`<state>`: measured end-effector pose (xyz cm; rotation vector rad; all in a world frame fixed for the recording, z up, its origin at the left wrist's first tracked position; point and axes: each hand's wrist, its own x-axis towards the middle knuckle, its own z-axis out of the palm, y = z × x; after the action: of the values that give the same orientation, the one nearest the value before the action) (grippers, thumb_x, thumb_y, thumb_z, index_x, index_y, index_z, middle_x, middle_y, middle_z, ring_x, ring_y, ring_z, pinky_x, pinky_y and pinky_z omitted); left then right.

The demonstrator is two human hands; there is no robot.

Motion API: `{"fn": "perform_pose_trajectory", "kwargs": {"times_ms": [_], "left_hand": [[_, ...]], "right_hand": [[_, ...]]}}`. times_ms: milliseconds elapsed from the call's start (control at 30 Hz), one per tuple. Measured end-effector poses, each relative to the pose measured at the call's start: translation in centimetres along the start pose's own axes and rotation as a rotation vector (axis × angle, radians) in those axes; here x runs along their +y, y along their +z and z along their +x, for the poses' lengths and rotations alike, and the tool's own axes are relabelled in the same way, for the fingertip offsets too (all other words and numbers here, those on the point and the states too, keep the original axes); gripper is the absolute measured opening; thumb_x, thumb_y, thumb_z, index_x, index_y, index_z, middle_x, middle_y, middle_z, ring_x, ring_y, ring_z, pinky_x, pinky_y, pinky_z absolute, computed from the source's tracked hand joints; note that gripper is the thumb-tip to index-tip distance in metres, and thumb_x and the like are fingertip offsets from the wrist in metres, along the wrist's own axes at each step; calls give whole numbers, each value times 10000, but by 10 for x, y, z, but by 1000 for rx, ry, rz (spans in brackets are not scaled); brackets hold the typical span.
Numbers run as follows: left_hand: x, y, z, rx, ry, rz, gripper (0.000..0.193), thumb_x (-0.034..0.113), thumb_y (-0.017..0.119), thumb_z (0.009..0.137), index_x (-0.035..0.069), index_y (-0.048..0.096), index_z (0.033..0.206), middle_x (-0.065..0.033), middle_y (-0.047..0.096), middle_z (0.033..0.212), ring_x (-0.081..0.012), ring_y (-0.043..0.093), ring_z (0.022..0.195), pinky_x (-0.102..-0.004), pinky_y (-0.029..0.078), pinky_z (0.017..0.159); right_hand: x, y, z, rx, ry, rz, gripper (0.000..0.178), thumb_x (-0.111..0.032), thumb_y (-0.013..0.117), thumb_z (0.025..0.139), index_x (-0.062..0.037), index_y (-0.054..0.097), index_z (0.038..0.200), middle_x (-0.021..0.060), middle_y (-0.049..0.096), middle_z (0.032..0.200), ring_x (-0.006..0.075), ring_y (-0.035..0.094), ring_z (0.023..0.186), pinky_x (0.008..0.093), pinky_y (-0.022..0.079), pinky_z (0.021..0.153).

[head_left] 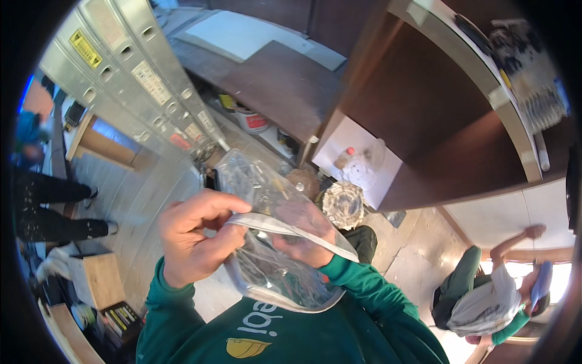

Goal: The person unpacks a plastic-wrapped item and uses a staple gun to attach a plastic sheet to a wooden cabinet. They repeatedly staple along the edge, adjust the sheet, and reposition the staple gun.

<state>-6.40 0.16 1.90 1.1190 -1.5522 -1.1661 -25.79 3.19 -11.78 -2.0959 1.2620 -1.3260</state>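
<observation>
My left hand (200,236) is closed in a pinch on the white trimmed edge of a clear plastic bag (251,182). The bag hangs in front of my chest, its pale rim spread into a loop. My right hand (309,242) reaches in at the bag's right side and shows through the clear film, apparently inside it. Its fingers look apart and hold nothing that I can make out, though creases and glare blur them. Green sleeves cover both my forearms.
A metal ladder (130,73) leans at the upper left. Ahead stands a dark brown cabinet (273,85) with a paint bucket (251,121) on its shelf. A foil-like round container (343,205) is near the bag. One person (485,291) crouches at right; another person's legs (54,206) show at left.
</observation>
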Motion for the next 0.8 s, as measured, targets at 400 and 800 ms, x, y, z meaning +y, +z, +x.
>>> {"fn": "perform_pose_trajectory", "kwargs": {"times_ms": [400,800], "left_hand": [[8,-2,7,35,43,-93,196,-92,571,730,-91,644,911,-130,621,683,-124,583,489,-224,436,391],[7,1,32,85,-42,-112,125,-53,601,790,-65,642,908,-104,641,684,-108,589,513,-211,410,434]], "right_hand": [[-29,-34,15,51,-453,-63,467,-90,801,631,71,648,1042,254,625,1079,361,646,1026,395,582,701],[-50,-81,-15,117,-296,195,528,7,796,704,112,542,1155,300,571,1112,504,604,1033,529,526,911]]}}
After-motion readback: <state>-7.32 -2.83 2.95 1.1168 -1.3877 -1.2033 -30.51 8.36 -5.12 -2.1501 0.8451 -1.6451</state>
